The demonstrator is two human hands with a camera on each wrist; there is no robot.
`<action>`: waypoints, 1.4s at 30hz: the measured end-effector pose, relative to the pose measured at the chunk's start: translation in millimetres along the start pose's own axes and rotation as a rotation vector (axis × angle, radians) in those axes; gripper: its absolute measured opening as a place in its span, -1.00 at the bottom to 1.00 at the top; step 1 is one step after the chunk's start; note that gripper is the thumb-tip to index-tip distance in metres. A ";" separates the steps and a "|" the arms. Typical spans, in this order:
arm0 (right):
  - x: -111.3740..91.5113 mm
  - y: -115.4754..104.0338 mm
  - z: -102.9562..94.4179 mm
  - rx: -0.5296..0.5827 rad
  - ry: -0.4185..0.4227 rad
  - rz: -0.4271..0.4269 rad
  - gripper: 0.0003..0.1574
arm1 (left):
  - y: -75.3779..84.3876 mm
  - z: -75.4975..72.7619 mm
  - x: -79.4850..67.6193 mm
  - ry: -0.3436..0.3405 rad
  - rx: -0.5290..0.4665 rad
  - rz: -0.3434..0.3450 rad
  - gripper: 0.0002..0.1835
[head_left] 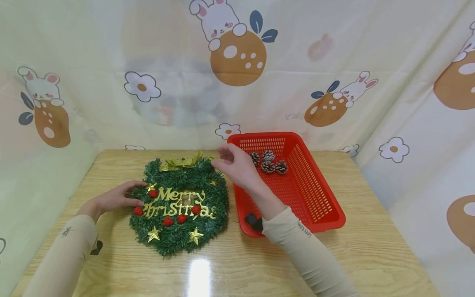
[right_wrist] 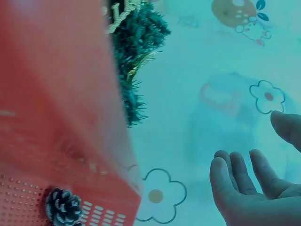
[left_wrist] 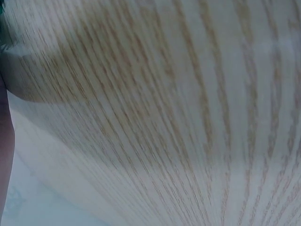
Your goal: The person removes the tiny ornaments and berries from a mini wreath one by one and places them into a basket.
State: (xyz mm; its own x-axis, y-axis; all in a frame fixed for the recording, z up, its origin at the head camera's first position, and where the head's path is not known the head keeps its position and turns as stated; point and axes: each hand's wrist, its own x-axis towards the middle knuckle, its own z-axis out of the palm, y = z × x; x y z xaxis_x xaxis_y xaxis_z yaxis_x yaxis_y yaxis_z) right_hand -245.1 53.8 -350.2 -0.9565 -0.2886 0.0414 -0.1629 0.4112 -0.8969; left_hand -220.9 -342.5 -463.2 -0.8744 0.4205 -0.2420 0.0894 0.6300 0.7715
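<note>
A green Christmas wreath [head_left: 215,198] lies flat on the table, with gold "Merry Christmas" lettering, gold stars, red berries and a gold ribbon at its top. At the wreath's left edge, my left hand [head_left: 113,199] holds the rim, thumb and fingers on either side of a small gap. My right hand [head_left: 239,165] hovers between the wreath's upper right and the red basket [head_left: 323,194], holding nothing. In the right wrist view its fingers [right_wrist: 265,176] are loosely bent, the thumb apart from them. Several frosted pinecones [head_left: 268,166] sit at the basket's far end.
The perforated basket stands right of the wreath, its far rim near the curtain [head_left: 178,115] printed with rabbits and flowers. The wooden table [head_left: 237,268] runs up to this curtain, which also hangs along both sides.
</note>
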 end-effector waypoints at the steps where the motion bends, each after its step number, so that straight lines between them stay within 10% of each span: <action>1: -0.1 -2.1 -0.2 -0.003 0.000 -0.006 -0.40 | -0.5 -0.4 0.3 0.002 -0.001 0.001 -0.22; 19: -11.5 -28.3 22.7 0.046 0.002 -0.003 -0.40 | -0.6 -2.4 1.1 0.000 -0.010 0.004 -0.23; 42: -43.6 -0.2 84.2 0.162 0.026 0.047 -0.37 | -1.8 -0.1 -0.5 0.003 0.008 0.017 -0.25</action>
State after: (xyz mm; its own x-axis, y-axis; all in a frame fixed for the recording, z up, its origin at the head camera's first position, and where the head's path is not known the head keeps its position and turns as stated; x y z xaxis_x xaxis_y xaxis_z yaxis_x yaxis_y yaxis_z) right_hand -183.1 -6.5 -388.9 -0.9683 -0.2495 0.0074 -0.0789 0.2778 -0.9574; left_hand -220.7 -343.9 -464.4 -0.8740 0.4296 -0.2271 0.1082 0.6276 0.7710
